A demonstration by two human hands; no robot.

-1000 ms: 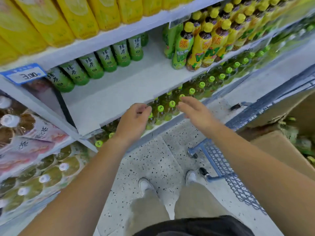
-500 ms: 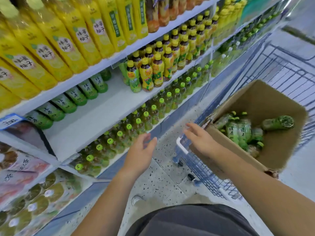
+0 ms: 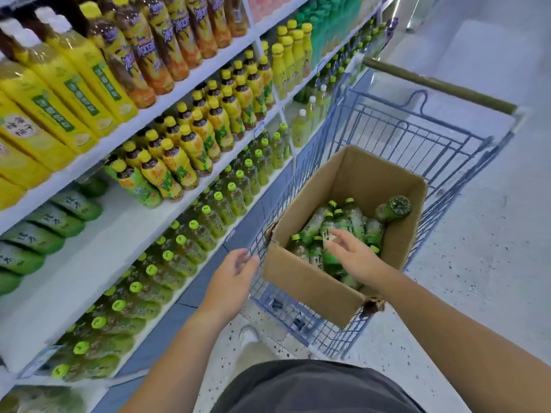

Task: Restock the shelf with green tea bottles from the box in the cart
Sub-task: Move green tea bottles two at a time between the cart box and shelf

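Note:
An open cardboard box (image 3: 307, 281) sits in a blue wire cart (image 3: 417, 135) and holds several green tea bottles (image 3: 354, 222) lying in a heap. My right hand (image 3: 351, 254) is inside the box, fingers spread just over the bottles, gripping nothing that I can see. My left hand (image 3: 231, 280) hovers open at the cart's near left corner, beside the box. On the left, the white shelf (image 3: 89, 263) has a wide bare stretch with a few green tea bottles (image 3: 53, 222) lying at its back.
Yellow-capped tea bottles (image 3: 185, 156) fill the right part of the same shelf. Rows of green-capped bottles (image 3: 167, 257) stand on the shelf below, large yellow bottles (image 3: 59, 93) above. The cart's handle (image 3: 441, 84) is at the far side. Speckled floor (image 3: 492, 263) lies right of the cart.
My view has swung from the shelf to the cart. My right hand has moved from the box's near edge into the box above the bottles. The left hand has moved toward the cart.

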